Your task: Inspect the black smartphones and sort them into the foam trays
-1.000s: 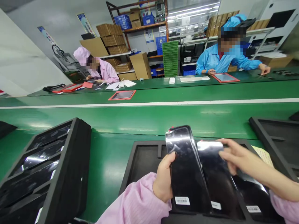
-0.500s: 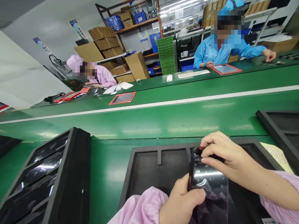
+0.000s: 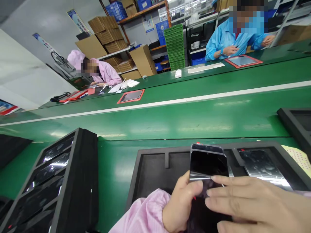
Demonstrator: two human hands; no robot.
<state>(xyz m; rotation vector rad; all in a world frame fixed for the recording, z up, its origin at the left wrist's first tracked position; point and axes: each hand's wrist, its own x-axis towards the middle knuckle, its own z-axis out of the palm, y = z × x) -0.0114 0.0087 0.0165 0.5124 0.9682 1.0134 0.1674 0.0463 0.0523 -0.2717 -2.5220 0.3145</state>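
My left hand (image 3: pixel 181 204) grips a glossy black phone-shaped panel (image 3: pixel 207 165) by its left edge and holds it tilted above a black foam tray (image 3: pixel 155 161). A clear film is folded back across the panel's middle. My right hand (image 3: pixel 245 202) lies over the panel's lower half, fingers stretched flat and pointing left, fingertips at the film's edge. Another glossy panel (image 3: pixel 263 165) rests in the tray's right compartment.
A black foam rack (image 3: pixel 80 181) with several dark panels stands at the left. Another black tray (image 3: pixel 295 121) sits at the right, beside a dotted yellow sheet (image 3: pixel 300 158). Across the green conveyor (image 3: pixel 170 119), two other people work over red-framed tablets (image 3: pixel 131 96).
The panel was lowered from upright toward me. My right hand moved from its top edge down over the lower half, and the film is now folded back. The view has shifted left.
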